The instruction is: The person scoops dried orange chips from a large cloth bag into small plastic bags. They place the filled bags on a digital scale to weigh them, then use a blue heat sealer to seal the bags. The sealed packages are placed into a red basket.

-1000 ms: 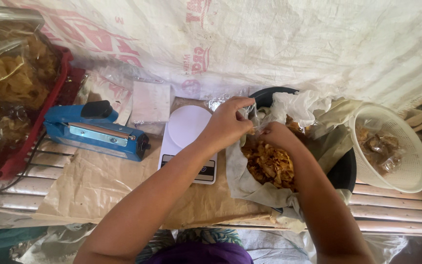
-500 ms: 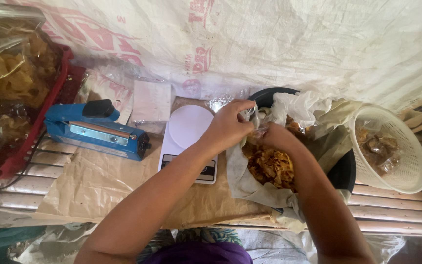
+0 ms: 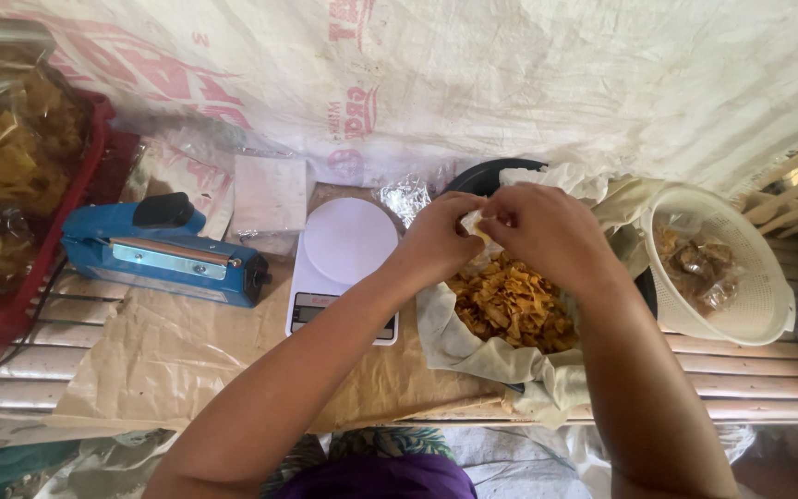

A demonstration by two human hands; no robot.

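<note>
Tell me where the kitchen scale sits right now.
In the head view the white kitchen scale sits centre-left on brown paper, between the blue bag sealer to its left and the cloth-lined bowl of chips on its right.

A blue heat sealer (image 3: 163, 250) with a black knob lay on brown paper (image 3: 168, 356), just left of a white kitchen scale (image 3: 344, 263). A red crate (image 3: 43, 240) held clear bags of chips at far left. Crumpled foil (image 3: 405, 197) sat behind the scale. At right, a white colander (image 3: 750, 277) held small filled packets. A printed woven sheet (image 3: 547, 74) hung behind.
</note>
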